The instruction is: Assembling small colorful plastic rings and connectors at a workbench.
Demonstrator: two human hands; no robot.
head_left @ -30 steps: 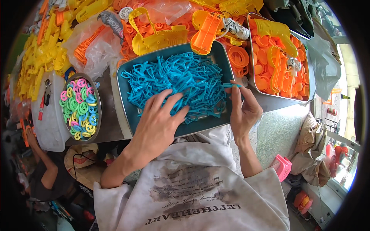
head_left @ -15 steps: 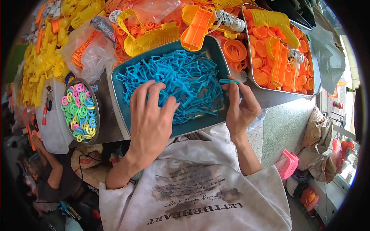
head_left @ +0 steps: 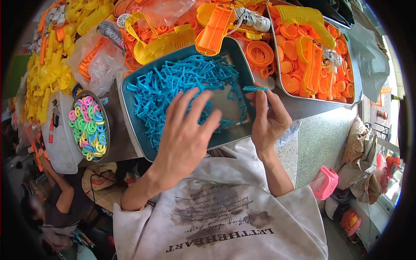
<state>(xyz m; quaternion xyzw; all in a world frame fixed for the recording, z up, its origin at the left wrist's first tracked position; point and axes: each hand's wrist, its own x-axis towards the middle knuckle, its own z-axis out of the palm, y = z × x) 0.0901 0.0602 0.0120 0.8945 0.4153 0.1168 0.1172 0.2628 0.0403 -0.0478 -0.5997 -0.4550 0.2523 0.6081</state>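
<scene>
Across the chest of my white shirt (head_left: 299, 225) runs a bold line of dark capital letters (head_left: 221, 241), upside down from where I look. Nearer its hem, several rows of smaller, slanted dark script (head_left: 212, 207) cross a grey-brown blotchy print (head_left: 190, 213). On the bench's far left side, pale capitals stand slantwise on the dark grey panel (head_left: 113, 34) of a clear plastic bag (head_left: 108, 65).
</scene>
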